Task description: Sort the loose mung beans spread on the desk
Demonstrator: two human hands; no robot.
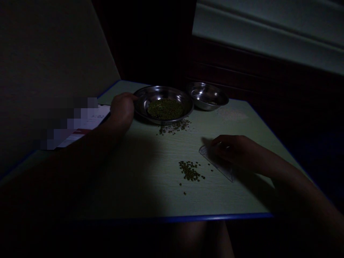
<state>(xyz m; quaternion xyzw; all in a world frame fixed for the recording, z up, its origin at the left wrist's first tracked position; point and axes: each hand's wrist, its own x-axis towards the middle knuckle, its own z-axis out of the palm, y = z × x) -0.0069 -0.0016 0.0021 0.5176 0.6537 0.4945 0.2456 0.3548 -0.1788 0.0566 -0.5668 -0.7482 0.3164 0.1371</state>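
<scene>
On a pale green, blue-edged desk (150, 190), the left hand (122, 109) grips the rim of a round stainless-steel dish (172, 92) of green mung beans (165, 109). The right hand (228, 148) curls on a clear plastic bag (216, 163) beside loose beans (189, 171), grip unclear.

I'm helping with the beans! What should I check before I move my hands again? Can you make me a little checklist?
1. Left hand touching the rim of the steel plate: ok.
2. Mung beans heaped inside the plate: ok.
3. Tabletop free of beans: not ok, loose mung beans lie in one patch by the plate and another nearer you.
4. Right hand on the clear plastic bag: ok, but whether the fingers grip it: cannot tell.
5. Steel bowl empty: cannot tell, its inside is too shiny and dim.
</scene>
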